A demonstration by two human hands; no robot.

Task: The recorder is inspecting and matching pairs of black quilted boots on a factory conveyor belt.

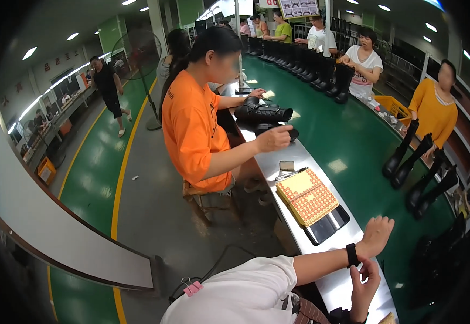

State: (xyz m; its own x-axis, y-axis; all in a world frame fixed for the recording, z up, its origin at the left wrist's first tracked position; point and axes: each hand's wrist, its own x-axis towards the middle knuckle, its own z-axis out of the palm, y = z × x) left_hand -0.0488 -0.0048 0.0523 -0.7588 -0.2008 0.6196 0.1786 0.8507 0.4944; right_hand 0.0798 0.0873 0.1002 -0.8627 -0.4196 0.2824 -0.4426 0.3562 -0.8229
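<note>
My left hand (376, 236) reaches out over the right edge of the metal bench, fingers curled into a loose fist with nothing seen in it. A black wristband (352, 255) circles that wrist. Just below the band is my right hand (365, 285), thumb and fingers apart, fingertips close to the strap; whether they touch it I cannot tell. My right wrist also wears a dark band (341, 315). On the bench beyond my left forearm lies a yellow sheet of round orange stickers (308, 197), resting partly on a dark glossy tablet-like slab (327, 224).
Left of the bench, a person in an orange shirt (194, 129) sits beside black boots (262, 112). A green conveyor belt (321, 140) carries black boots (407, 151); several people stand across it. A pen and a small dark pad (287, 166) lie near the stickers. A pillar and fan stand left.
</note>
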